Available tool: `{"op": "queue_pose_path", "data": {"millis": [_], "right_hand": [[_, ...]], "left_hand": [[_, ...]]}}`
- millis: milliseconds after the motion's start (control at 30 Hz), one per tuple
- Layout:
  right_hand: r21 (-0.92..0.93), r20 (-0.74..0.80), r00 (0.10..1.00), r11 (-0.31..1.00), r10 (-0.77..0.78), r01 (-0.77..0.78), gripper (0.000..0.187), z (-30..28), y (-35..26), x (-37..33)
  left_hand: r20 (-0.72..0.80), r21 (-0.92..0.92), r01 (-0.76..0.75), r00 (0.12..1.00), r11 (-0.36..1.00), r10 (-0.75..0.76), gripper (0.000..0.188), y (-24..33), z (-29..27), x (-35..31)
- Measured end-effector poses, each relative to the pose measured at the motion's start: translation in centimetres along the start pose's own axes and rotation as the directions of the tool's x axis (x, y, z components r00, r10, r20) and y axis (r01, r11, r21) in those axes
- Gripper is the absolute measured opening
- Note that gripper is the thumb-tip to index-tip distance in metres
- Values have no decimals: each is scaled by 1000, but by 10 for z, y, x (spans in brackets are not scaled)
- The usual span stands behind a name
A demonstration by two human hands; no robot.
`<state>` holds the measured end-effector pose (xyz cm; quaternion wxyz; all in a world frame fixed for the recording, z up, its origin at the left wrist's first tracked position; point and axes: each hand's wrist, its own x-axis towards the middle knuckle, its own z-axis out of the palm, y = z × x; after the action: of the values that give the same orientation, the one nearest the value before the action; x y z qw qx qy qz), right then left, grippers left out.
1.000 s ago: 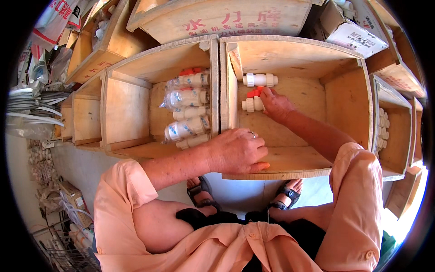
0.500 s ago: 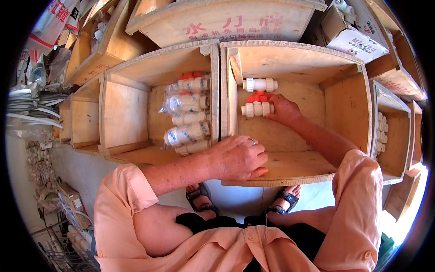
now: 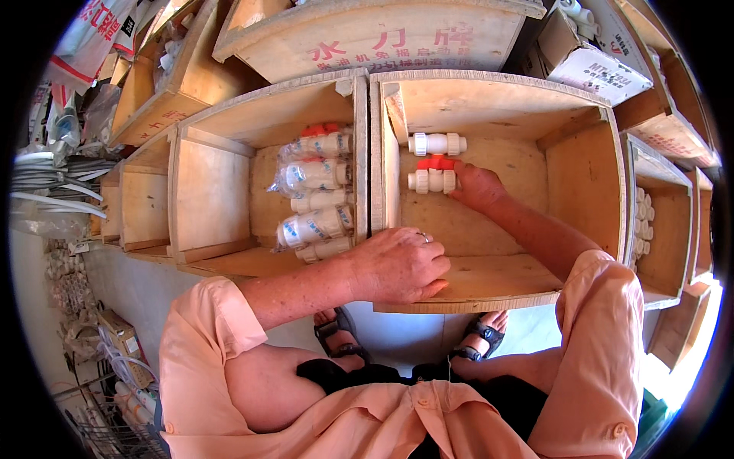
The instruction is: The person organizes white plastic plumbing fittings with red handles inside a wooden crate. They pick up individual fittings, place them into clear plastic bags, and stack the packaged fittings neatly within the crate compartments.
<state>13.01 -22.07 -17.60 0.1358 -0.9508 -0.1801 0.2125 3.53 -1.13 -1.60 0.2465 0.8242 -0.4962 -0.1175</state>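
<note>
Two white plastic pipe fittings with ribbed round collars lie crosswise, one behind the other, near the left wall of an open, unpainted wooden box (image 3: pixel 527 159): a far fitting (image 3: pixel 437 144) and a near valve (image 3: pixel 431 181) with one flat red handle (image 3: pixel 435 162). The person's right grip (image 3: pixel 480 188) is narrow, thumb and fingers closed on the right end of the near valve, by the handle. The left grip (image 3: pixel 401 265) is curled at the same box's front left corner; whether it holds anything I cannot tell.

Five white fittings (image 3: pixel 315 226) show in a row in the wooden box (image 3: pixel 214 183) to the left, along its right side; some are wrapped in clear plastic film, and red shows on the farthest. A narrower wooden box (image 3: pixel 667 229) at the right holds a pile of small white fittings (image 3: pixel 643 222), partly hidden, so not countable. Beyond, one open cardboard carton (image 3: pixel 600 76) stands beside white tubular pieces (image 3: pixel 582 19).
</note>
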Motion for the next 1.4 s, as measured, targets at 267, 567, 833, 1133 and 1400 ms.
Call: {"op": "queue_pose_path", "data": {"millis": [267, 567, 833, 1133, 1400], "right_hand": [[45, -45, 997, 997, -57, 59, 48, -3, 3, 5], [33, -25, 999, 999, -22, 23, 46, -9, 3, 5], [307, -74, 947, 911, 313, -277, 46, -19, 11, 7], [291, -69, 979, 942, 193, -165, 37, 5, 29, 40], [229, 71, 979, 952, 192, -203, 57, -2, 53, 19]], "left_hand": [[3, -2, 2, 1000, 1000, -2, 24, -1, 2, 0], [11, 1, -3, 1000, 1000, 3, 23, -2, 2, 1], [53, -5, 38, 998, 999, -38, 23, 1, -3, 1], [-13, 6, 15, 1000, 1000, -15, 22, -1, 2, -2], [-149, -78, -145, 980, 986, 132, 15, -3, -5, -3]]}}
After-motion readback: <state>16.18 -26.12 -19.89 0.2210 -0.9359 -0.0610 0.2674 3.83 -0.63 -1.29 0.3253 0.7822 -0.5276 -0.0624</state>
